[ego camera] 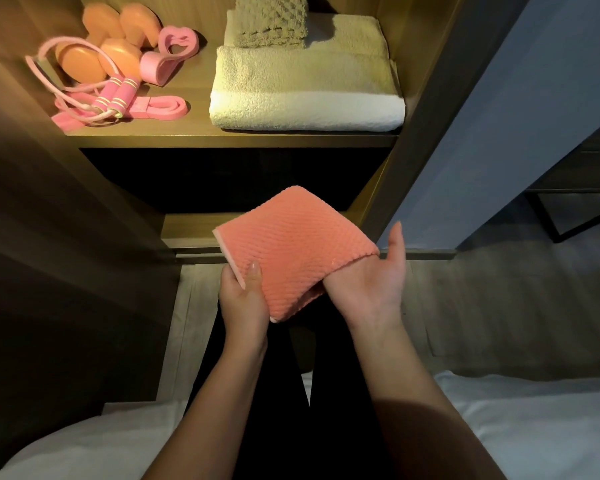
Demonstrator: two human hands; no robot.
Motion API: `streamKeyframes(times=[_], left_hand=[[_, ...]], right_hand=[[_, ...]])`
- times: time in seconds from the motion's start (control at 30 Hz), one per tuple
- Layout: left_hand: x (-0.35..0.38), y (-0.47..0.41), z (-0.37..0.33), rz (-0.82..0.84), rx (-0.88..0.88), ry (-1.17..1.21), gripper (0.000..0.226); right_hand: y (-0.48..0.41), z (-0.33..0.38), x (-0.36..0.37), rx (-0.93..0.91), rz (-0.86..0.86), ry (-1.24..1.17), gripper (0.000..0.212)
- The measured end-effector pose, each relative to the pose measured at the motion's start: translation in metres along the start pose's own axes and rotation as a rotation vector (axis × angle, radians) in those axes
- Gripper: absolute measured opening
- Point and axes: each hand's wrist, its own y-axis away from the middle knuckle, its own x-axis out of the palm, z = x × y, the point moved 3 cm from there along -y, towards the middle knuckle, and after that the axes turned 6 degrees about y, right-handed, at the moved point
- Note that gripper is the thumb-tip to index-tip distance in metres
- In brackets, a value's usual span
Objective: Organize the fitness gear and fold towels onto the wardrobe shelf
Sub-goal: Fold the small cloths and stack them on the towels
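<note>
- Up on the left of the wooden wardrobe shelf [236, 140] lie orange rounded dumbbells [115, 53], a pink skipping rope with striped handles [116, 93] and flat pink resistance bands [163, 107], bunched close together.
- Below the shelf, the left hand [245, 299] pinches the near-left edge of the folded salmon waffle-weave towel [291, 251], thumb on top.
- That towel hangs in mid-air before the wardrobe. Folding looks done; placing seems next.
- Under its right corner the right hand [371, 285] lies palm up, fingers straight, carrying rather than gripping.
- Up right, a thick cream folded towel [305, 95] bearing a smaller grey-beige towel [271, 22] reaches almost to the wardrobe side panel [426, 109]. Room shows only atop that stack or in the narrow gap beside the bands, and the lift must clear the shelf's front edge.
</note>
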Motion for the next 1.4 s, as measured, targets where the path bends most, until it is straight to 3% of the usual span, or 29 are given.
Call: streamKeyframes(times=[0.1, 0.2, 0.3, 0.47, 0.63, 0.7, 0.73, 0.8, 0.9, 0.97, 1.07, 1.2, 1.23, 1.33, 1.37, 1.4], left_hand=[[-0.01, -0.008, -0.012, -0.006, 0.032, -0.001, 0.013], [-0.021, -0.019, -0.03, 0.051, 0.098, -0.021, 0.02], [-0.026, -0.025, -0.045, 0.18, 0.137, -0.076, 0.027], [-0.025, -0.015, -0.052, 0.378, 0.063, -0.138, 0.024], [-0.034, -0.008, -0.044, 0.39, -0.15, -0.095, 0.043], [-0.034, -0.008, -0.042, 0.311, -0.219, -0.121, 0.029], [-0.032, -0.007, -0.041, 0.254, -0.193, -0.181, 0.019], [-0.028, -0.006, -0.039, 0.148, -0.071, -0.319, 0.022], [-0.024, 0.002, -0.043, 0.046, 0.141, -0.392, 0.024], [-0.024, 0.002, -0.045, 0.03, 0.202, -0.376, 0.021], [-0.027, -0.003, -0.049, 0.116, 0.167, -0.298, 0.019], [-0.036, -0.009, -0.055, 0.315, 0.17, -0.274, 0.022], [-0.039, -0.009, -0.057, 0.365, 0.149, -0.281, 0.028], [-0.038, -0.009, -0.062, 0.457, 0.02, -0.293, 0.075], [-0.037, -0.008, -0.064, 0.452, -0.003, -0.316, 0.079], [-0.036, -0.008, -0.066, 0.425, 0.01, -0.328, 0.068]], right_hand=[[-0.001, 0.005, -0.01, 0.214, 0.009, 0.27, 0.077], [-0.004, 0.015, -0.044, 0.397, -0.212, 0.815, 0.071], [-0.012, 0.023, -0.069, 0.358, -0.37, 1.141, 0.071], [-0.017, 0.02, -0.045, 0.448, -0.096, 0.734, 0.068], [-0.014, 0.022, -0.038, 0.222, -0.131, 1.146, 0.034], [-0.008, 0.018, -0.036, 0.165, -0.111, 1.221, 0.027], [-0.004, 0.014, -0.032, 0.146, -0.116, 1.25, 0.025], [0.001, 0.004, -0.026, 0.039, -0.19, 1.347, 0.026], [0.007, -0.003, -0.022, -0.306, -0.336, 1.489, 0.023], [0.009, -0.004, -0.022, -0.408, -0.339, 1.462, 0.023], [0.005, 0.004, -0.025, -0.317, -0.261, 1.432, 0.022], [0.001, 0.015, -0.018, -0.178, -0.078, 1.373, 0.05], [0.001, 0.018, -0.017, -0.188, -0.042, 1.373, 0.054], [0.002, 0.024, -0.012, -0.233, 0.101, 1.418, 0.063], [0.003, 0.025, -0.012, -0.231, 0.152, 1.441, 0.063], [0.005, 0.027, -0.011, -0.222, 0.194, 1.46, 0.062]])
